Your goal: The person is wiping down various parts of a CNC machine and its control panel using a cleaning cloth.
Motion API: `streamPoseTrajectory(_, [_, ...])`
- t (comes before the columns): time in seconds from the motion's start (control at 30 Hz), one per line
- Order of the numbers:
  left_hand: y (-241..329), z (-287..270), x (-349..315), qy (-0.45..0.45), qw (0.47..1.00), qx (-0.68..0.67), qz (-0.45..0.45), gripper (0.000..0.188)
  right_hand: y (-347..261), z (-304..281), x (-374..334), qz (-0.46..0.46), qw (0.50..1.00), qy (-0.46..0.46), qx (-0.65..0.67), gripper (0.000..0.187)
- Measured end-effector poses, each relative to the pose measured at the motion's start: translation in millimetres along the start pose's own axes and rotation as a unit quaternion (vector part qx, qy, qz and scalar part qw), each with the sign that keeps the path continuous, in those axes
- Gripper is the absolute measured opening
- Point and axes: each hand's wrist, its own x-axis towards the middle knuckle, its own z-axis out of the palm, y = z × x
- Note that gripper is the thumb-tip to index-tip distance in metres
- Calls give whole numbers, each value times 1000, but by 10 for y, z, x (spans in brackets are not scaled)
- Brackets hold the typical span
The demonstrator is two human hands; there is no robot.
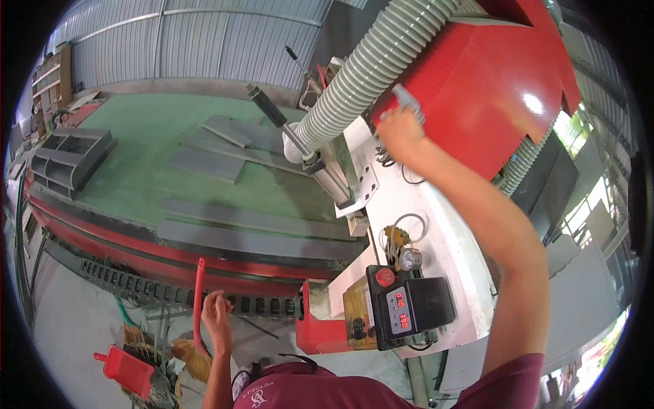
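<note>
My right hand point(402, 133) is raised beside the large red machine cover point(463, 88), closed around a small light-grey object point(407, 101). That object is blurred, and its kind cannot be made out. Low at the left, my left hand point(216, 317) has its fingers curled in, with nothing visible in them. It is just right of a broom's red handle point(199, 293); whether they touch is unclear. Between my arms stands a black pump unit point(415, 310) with a lit red display, a red knob and a round gauge point(410, 259).
Grey cut panels point(252, 230) and a compartmented grey piece point(71, 160) lie on the green machine bed point(150, 123). A ribbed hose point(375, 68) rises over it. A cable chain point(157, 290) runs along the front. Below are a red dustpan point(129, 373) and brooms point(191, 358).
</note>
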Motion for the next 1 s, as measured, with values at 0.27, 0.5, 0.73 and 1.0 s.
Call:
streamPoseTrajectory(0.27, [16, -87, 68, 19, 1000, -13, -3, 16, 398, -157, -83, -28, 995, -49, 86, 37])
streamPoseTrajectory(0.5, [1075, 935, 735, -144, 971, -41, 185, 30, 1795, -269, -184, 145, 915, 376, -20, 17])
streamPoseTrajectory(0.73, [2562, 2834, 898, -206, 790, 24, 577, 55, 1755, -71, -229, 325, 810, 394, 287, 52])
streamPoseTrajectory(1.0, [2851, 4282, 1091, -112, 723, 43, 680, 75, 1643, 182, -405, 219, 850, 432, 206, 52])
